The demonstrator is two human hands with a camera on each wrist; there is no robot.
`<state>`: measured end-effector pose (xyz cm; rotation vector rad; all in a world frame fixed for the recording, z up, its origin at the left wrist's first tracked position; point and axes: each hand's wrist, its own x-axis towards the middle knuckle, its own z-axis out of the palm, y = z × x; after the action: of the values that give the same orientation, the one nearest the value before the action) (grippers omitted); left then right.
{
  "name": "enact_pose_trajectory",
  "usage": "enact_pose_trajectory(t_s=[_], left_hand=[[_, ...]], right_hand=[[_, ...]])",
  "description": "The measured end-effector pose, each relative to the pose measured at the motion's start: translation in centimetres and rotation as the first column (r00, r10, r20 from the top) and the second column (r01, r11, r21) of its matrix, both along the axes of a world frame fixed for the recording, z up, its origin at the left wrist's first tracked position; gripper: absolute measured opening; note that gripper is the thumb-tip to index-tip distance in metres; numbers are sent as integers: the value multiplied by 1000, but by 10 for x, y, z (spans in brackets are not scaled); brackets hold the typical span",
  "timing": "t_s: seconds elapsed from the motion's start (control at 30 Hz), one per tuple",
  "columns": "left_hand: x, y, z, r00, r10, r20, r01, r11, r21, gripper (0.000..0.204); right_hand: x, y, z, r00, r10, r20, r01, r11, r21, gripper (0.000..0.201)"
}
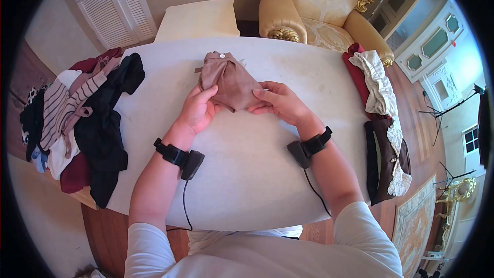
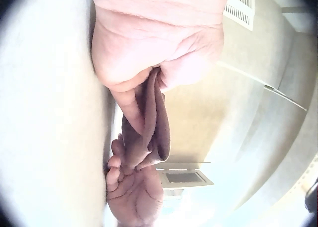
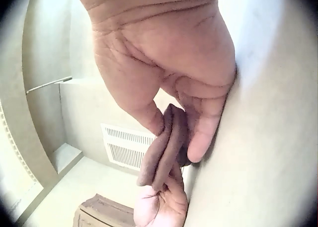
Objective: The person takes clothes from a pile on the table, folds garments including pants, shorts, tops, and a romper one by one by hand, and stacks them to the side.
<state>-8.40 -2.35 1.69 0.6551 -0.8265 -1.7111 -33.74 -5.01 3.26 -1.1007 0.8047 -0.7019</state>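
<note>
A pair of mauve-brown pants, folded small, is held just over the table between both hands. Its waistband, with a white button, points to the table's far side. My left hand pinches the near left edge, thumb on top and fingers beneath. At the right edge, my right hand grips the cloth the same way. The left wrist view shows the layered fold of the pants hanging from the left hand's grip. In the right wrist view, folded layers sit between thumb and fingers.
A heap of mixed clothes covers the left end of the white table. Along the right edge lie folded garments: red and cream ones, and a dark one with lace. Beyond the table stand a gold armchair and a cream-covered seat.
</note>
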Motion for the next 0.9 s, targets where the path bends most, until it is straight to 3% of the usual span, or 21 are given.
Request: enact_pose_trajectory(t_s=[0.1, 0.3, 0.47, 0.57, 0.73, 0.8, 0.83, 0.9], left_hand=[[0, 0, 1, 1000, -8, -8, 8, 1000, -1, 52], [-1, 1, 3, 1000, -16, -7, 16, 1000, -8, 51], [-1, 1, 4, 1000, -12, 2, 12, 1000, -12, 51], [0, 4, 5, 997, -78, -3, 78, 996, 39, 53], [-1, 15, 10, 900, -420, 115, 406, 905, 129, 61], [0, 15, 12, 885, -447, 134, 432, 893, 125, 62], [0, 15, 13, 868, -472, 152, 458, 881, 121, 63], [-1, 13, 13, 875, -469, 121, 455, 881, 127, 63]], right_hand=[[-3, -4, -3, 999, 15, 52, -18, 998, 65, 34], [-6, -4, -4, 998, 18, 66, -21, 999, 43, 30], [-8, -4, -1, 995, 32, 99, -39, 997, 65, 37], [-9, -5, 1, 986, 2, 165, -26, 989, 144, 45], [-6, -3, 5, 968, -46, 246, -1, 982, 188, 50], [-1, 5, 16, 929, 39, 368, -55, 998, 32, 51], [-1, 4, 14, 929, 40, 369, -55, 998, 32, 51], [-3, -1, 10, 933, -49, 356, 43, 999, 26, 58]])
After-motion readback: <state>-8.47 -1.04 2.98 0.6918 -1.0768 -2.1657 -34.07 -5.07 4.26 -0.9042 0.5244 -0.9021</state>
